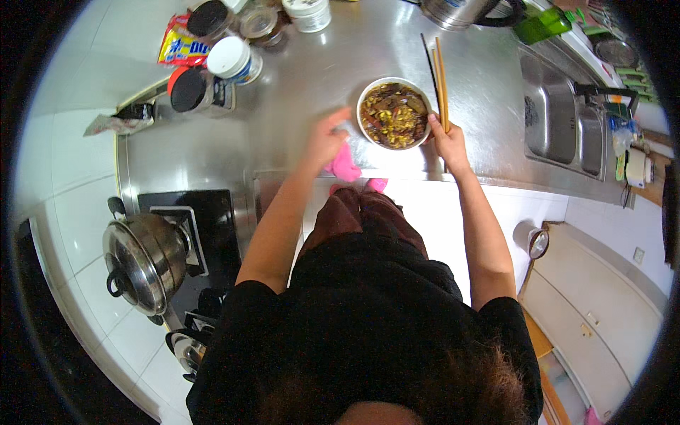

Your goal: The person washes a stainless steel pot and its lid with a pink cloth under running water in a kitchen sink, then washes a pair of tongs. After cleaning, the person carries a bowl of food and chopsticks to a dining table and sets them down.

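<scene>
A white bowl [363,125] of dark brown soup with yellow egg-like pieces [397,119] rests near the counter's front edge. My right hand [450,146] grips its right rim, thumb uppermost. Two wooden chopsticks [440,74] and a thin dark stick [429,64] run beside the bowl and pass under that hand; whether it also grips them is unclear. To the bowl's left, my left hand [325,141] is blurred, a finger pointing toward the bowl. A pink cloth [345,166] shows just below this hand, partly hidden; whether it is held cannot be seen.
Jars [228,58] and a red-and-yellow packet [180,45] stand at back left. A lidded steel pot [141,263] sits on the gas stove [212,228] at left. At right is a double sink [552,122]. A kettle [451,11] and green bottle [542,25] stand behind.
</scene>
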`<move>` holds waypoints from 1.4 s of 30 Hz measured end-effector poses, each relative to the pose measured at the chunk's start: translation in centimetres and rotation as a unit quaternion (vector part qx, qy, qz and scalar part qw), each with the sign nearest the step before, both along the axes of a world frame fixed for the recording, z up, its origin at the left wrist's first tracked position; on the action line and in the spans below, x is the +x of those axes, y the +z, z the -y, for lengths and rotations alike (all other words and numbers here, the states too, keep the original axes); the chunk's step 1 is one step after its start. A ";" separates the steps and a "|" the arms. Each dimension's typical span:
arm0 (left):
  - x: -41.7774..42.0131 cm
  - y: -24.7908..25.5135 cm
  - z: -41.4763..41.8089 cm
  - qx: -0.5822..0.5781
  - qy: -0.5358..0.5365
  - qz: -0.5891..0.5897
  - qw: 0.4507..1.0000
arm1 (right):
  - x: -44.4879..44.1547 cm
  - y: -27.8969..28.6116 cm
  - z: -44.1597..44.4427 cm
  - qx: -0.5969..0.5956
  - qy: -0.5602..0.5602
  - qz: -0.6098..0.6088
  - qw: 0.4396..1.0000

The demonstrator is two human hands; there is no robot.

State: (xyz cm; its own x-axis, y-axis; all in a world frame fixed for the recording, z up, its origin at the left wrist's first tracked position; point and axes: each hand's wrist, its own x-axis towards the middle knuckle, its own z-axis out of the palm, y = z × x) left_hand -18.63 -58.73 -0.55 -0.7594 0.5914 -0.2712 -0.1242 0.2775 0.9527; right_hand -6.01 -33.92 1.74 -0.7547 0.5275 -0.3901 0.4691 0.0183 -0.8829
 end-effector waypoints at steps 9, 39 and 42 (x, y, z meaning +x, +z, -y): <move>-8.7 -1.4 0.2 -0.001 0.279 -0.079 0.957 | 1.6 1.5 1.0 -0.212 -0.033 0.027 0.976; -1.3 -0.8 8.9 0.225 0.128 0.475 0.841 | -3.2 6.9 15.9 0.073 0.102 -0.045 0.991; -2.0 -0.6 9.4 0.245 0.185 0.531 0.790 | 1.2 6.1 13.2 0.044 -0.052 -0.069 0.995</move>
State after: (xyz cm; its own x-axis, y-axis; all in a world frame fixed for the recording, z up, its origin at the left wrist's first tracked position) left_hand -20.59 -68.15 -1.14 -0.4020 0.6136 -0.6796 -0.9120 -0.3342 0.2377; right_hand -4.77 -47.11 7.83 -0.7370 0.6336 -0.2355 0.3465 0.0550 -0.9365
